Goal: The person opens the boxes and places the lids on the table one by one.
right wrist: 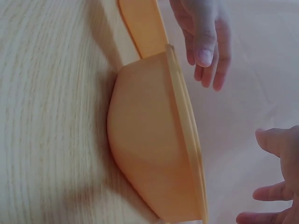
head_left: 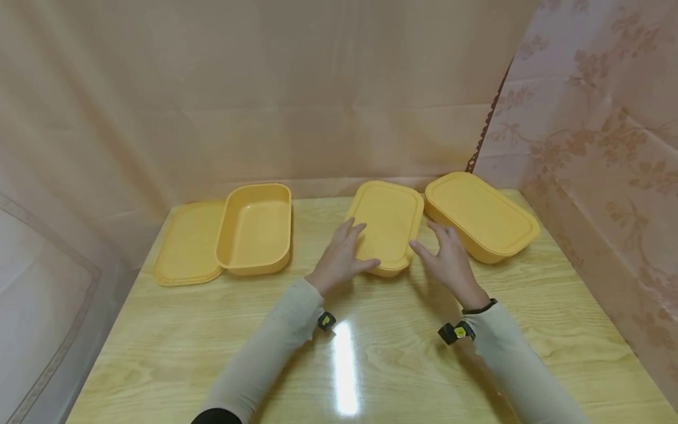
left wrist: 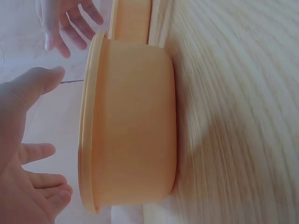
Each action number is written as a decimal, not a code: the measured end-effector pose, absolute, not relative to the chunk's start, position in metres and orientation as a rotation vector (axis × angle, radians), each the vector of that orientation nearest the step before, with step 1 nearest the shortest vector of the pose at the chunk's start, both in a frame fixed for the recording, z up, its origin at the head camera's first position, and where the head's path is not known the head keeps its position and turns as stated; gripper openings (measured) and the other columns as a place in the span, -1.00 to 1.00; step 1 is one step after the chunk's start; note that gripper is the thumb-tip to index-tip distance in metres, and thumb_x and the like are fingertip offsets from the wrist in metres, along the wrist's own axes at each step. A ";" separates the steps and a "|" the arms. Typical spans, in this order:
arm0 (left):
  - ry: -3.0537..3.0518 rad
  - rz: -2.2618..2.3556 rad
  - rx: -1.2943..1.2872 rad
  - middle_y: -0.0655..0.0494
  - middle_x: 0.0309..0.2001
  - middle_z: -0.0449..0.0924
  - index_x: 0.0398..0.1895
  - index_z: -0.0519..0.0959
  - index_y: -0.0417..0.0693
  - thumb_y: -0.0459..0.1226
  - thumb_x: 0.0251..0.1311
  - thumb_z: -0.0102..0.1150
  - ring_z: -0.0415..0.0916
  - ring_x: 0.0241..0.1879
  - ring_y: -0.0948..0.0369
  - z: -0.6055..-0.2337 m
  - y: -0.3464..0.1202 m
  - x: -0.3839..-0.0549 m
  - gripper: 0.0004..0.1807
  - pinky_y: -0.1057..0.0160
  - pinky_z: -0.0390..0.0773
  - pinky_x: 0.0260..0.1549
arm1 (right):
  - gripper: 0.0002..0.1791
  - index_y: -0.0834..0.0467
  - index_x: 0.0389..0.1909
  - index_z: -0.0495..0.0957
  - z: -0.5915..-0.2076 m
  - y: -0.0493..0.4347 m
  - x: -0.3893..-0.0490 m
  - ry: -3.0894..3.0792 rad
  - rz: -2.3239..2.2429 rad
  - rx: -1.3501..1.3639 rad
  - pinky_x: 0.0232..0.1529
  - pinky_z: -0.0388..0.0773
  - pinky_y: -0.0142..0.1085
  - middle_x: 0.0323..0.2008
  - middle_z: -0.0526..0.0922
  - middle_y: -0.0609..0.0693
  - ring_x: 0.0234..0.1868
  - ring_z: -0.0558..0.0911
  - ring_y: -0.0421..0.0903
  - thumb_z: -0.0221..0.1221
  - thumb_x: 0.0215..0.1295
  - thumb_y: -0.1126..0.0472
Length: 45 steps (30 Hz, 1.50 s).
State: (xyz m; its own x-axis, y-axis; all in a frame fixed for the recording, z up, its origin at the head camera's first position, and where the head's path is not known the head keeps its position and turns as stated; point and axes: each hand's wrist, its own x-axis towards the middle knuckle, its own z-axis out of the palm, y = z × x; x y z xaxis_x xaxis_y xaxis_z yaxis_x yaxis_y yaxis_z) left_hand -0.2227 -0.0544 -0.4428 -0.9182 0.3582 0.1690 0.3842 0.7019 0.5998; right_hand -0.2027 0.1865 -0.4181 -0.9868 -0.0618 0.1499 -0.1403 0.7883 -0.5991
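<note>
A yellow plastic food container with its lid on stands near the back of the table, between my two hands. My left hand hovers at its near left corner, fingers spread and thumb over the lid's front edge. My right hand is by its right side, thumb and fingers apart. In the left wrist view the container rests on the table, with the left hand's fingers just above lid height. The right wrist view shows the container's side and a gap between it and the right hand. Neither hand grips anything.
A second lidded yellow container sits angled at the back right. On the left an uncovered yellow container overlaps a yellow lid lying flat. Cloth curtains hang behind the wooden table.
</note>
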 end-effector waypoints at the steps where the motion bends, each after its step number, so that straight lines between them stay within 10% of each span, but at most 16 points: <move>1: -2.864 -1.023 -0.627 -0.26 0.50 0.00 0.44 0.19 -0.10 0.09 0.05 0.38 0.02 0.49 -0.15 -0.443 -0.054 -0.223 -0.04 -0.14 0.25 0.37 | -0.20 0.30 0.41 0.20 -0.419 0.187 -0.203 -2.861 0.981 0.157 0.12 0.39 0.21 0.21 0.31 0.42 0.16 0.40 0.34 0.12 0.37 -0.15; 45: -2.913 -1.527 -0.416 -0.27 0.47 0.06 0.55 -0.12 -0.17 0.04 -0.08 0.49 0.11 0.45 -0.11 -0.471 -0.078 -0.238 0.26 -0.03 0.11 0.46 | -0.39 0.34 0.31 0.31 -0.470 0.169 -0.205 -2.847 1.599 0.017 -0.06 0.66 -0.18 0.07 0.52 0.33 0.06 0.61 0.16 0.05 0.45 -0.02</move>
